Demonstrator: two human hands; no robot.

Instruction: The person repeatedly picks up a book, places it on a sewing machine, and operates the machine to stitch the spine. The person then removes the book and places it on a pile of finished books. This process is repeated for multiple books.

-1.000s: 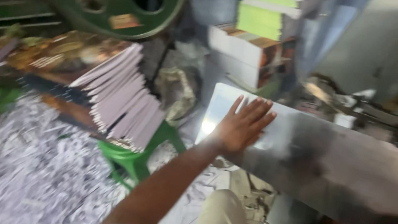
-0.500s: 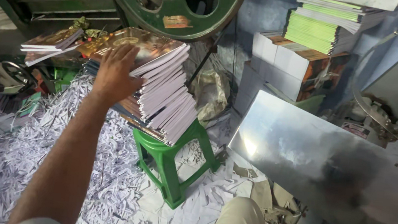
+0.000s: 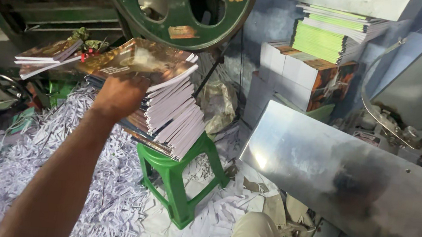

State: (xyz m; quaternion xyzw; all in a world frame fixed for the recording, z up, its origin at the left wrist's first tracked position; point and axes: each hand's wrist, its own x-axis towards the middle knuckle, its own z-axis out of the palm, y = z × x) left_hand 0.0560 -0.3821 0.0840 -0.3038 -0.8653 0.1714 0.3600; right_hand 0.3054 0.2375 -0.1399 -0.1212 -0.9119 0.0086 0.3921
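Here, the green flywheel (image 3: 180, 9) stands above and behind the green stool (image 3: 177, 181). Shredded paper (image 3: 23, 168) covers the floor left of the stool. A slumping stack of booklets (image 3: 166, 109) rests on the stool. The left hand (image 3: 118, 97) presses the stack's left side, fingers closed on its edge.

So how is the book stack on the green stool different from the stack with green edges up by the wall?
The stool stack leans and fans out, pale page edges showing, with the left hand on it. The wall stack lies flat and squared, untouched, with green edges, atop boxes. Both are thin bound booklets.
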